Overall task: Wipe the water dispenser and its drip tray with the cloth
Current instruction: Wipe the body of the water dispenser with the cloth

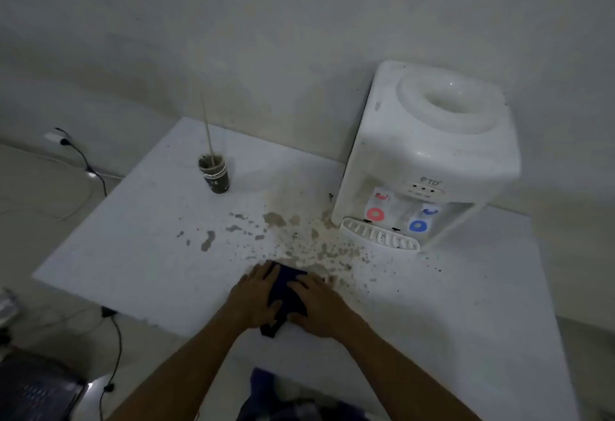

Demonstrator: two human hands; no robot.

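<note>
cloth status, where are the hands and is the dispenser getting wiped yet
Left hand and right hand both flat on cloth, on the table. Dispenser and drip tray not touched. Brown spill lies between cloth and tray.

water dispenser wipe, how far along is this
Nothing looks done yet. The left hand and right hand press the dark cloth flat on the table, at the edge of brown splashes. The water dispenser looks smudged and its drip tray speckled; both are left.
</note>
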